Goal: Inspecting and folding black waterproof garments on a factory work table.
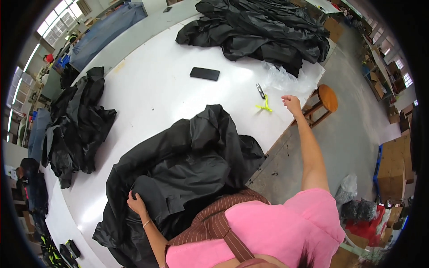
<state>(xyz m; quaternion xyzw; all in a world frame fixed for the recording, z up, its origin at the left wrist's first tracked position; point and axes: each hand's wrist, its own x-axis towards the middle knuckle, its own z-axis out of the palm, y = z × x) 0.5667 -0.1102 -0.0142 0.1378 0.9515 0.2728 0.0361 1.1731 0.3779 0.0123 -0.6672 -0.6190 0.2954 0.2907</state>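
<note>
Head: black fabric [178,156] under left grip [137,205]

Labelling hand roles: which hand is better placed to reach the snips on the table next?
Right, most likely: the right hand is close to the snips with nothing visible in it, while the left hand is farther off, on the black fabric.

The left hand [137,204] touches black fabric [190,163]; the right hand [292,105] hovers near yellow strips [267,105].

The striped apron [210,222] partly hides the near cloth [187,165] — the lower edge crops it.
</note>
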